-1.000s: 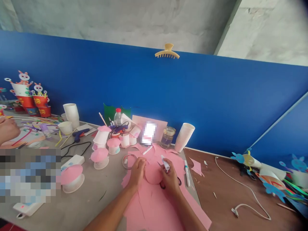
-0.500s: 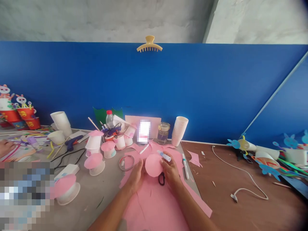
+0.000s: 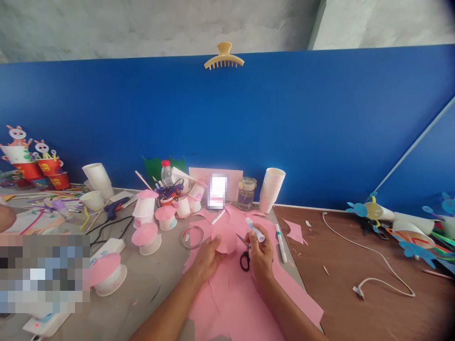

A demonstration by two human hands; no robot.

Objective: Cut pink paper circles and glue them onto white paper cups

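In my left hand (image 3: 209, 259), a pink paper disc (image 3: 226, 239) is pinched by its lower left edge, above a large cut-up sheet of pink paper (image 3: 245, 303). My right hand (image 3: 261, 253) is closed on a slim white and pale-blue tube that looks like a glue stick (image 3: 256, 231); it is apart from the disc. Scissors with black handles (image 3: 245, 261) lie on the pink sheet just left of my right hand, with the blades partly showing. A roll of tape (image 3: 192, 237) rests left of the disc.
Pink-topped white paper cups (image 3: 146, 238) stand to the left, near a power strip (image 3: 108, 250) and a glue gun (image 3: 115, 207). Behind are a lit phone (image 3: 217, 192), a glass jar (image 3: 246, 193) and stacked cups (image 3: 272, 189). A white cable (image 3: 368, 255) lies right. Another person's hand (image 3: 7, 218) shows far left.
My right hand has let go of the disc's right edge and moved right with the glue stick. My left hand now holds the disc alone, and the scissor blades have come into sight.
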